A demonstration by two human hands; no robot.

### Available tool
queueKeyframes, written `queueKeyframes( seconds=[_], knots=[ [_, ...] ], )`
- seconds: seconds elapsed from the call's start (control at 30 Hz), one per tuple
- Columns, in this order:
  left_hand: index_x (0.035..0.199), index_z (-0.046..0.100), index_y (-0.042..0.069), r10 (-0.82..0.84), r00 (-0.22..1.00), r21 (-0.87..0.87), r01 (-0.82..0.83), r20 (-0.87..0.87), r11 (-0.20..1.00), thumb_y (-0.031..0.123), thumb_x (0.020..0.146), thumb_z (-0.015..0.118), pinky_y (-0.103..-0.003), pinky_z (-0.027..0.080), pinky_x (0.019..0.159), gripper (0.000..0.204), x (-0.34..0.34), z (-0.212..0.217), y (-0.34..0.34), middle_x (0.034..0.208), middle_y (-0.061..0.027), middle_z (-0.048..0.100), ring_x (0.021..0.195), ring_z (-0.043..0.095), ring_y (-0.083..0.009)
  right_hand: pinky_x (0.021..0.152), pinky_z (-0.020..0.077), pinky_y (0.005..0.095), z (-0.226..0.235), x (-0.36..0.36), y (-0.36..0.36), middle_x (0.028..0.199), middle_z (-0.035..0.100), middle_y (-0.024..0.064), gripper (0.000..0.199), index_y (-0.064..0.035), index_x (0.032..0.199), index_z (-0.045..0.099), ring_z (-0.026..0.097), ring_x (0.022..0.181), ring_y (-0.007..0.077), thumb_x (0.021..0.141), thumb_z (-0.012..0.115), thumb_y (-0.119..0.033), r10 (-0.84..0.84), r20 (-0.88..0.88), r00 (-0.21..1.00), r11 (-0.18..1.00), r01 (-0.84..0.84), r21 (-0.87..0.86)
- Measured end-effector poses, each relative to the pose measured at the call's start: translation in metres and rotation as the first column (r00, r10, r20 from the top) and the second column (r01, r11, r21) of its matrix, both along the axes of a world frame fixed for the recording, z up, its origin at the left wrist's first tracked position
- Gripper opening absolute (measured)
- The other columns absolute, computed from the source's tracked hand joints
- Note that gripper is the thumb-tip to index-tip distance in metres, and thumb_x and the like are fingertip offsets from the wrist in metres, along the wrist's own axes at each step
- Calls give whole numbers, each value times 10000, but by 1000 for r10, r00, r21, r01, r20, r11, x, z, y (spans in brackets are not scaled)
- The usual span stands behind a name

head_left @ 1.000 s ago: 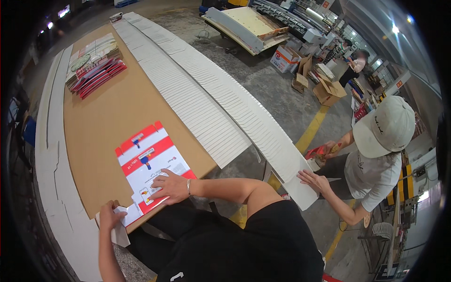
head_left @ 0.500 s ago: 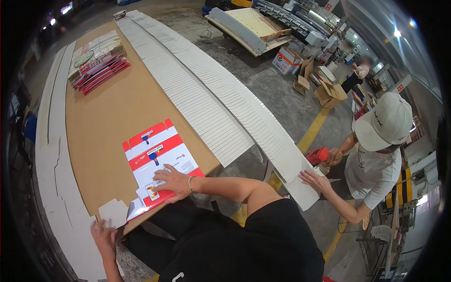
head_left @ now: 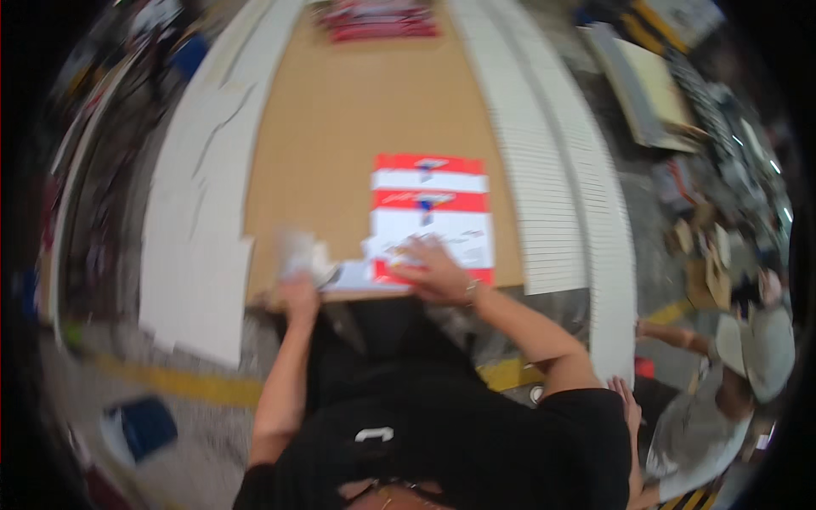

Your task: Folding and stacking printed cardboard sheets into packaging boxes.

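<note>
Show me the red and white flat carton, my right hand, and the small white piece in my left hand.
red and white flat carton [head_left: 432, 204], head view, its middle panel.
right hand [head_left: 435, 274], head view, back of the hand.
small white piece [head_left: 299, 252], head view, its blurred upper part.

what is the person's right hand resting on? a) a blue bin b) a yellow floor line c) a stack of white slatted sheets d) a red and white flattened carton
d: the right hand lies flat on the near end of the red and white flattened carton on the brown table.
</note>
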State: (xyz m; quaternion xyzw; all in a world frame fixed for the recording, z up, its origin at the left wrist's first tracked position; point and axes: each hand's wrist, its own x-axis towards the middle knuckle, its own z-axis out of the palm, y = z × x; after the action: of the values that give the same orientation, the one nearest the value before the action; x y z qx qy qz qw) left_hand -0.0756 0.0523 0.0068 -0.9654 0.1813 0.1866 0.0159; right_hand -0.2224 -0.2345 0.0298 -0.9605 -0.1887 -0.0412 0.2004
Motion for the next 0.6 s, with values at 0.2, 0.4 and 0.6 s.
queueKeyframes(
  seconds=[0.2, 0.4, 0.6],
  knots=[
    [1490, 394, 156, -441, 823, -552, 568, 358, 610, 249, 921, 556, -642, 136, 1145, 599, -11, 46, -5, 1582, -185, 257, 1450, 174, -475, 1086, 260, 690, 14, 3, 16, 1532, 371, 88, 600, -422, 1402, 457, 354, 1384, 433, 865, 707, -322, 27, 6, 1000, 987, -26, -158],
    [1498, 381, 214, -524, 772, -296, 627, 361, 720, 505, 924, 552, -668, 145, 1127, 667, -17, 35, -7, 1592, -151, 231, 1425, 179, -501, 1128, 230, 664, 20, 3, 24, 1554, 333, 37, 641, -422, 1371, 515, 293, 1422, 396, 801, 770, -278, 34, -31, 999, 984, -39, -174],
    [1506, 375, 245, -453, 809, -211, 550, 374, 808, 520, 954, 491, -712, 127, 1101, 627, -23, 33, -18, 1596, -145, 225, 1444, 170, -474, 1133, 221, 668, 19, 2, 20, 1555, 326, 8, 584, -429, 1337, 552, 269, 1433, 390, 808, 766, -304, 50, -14, 999, 986, -52, -157]
  ],
)
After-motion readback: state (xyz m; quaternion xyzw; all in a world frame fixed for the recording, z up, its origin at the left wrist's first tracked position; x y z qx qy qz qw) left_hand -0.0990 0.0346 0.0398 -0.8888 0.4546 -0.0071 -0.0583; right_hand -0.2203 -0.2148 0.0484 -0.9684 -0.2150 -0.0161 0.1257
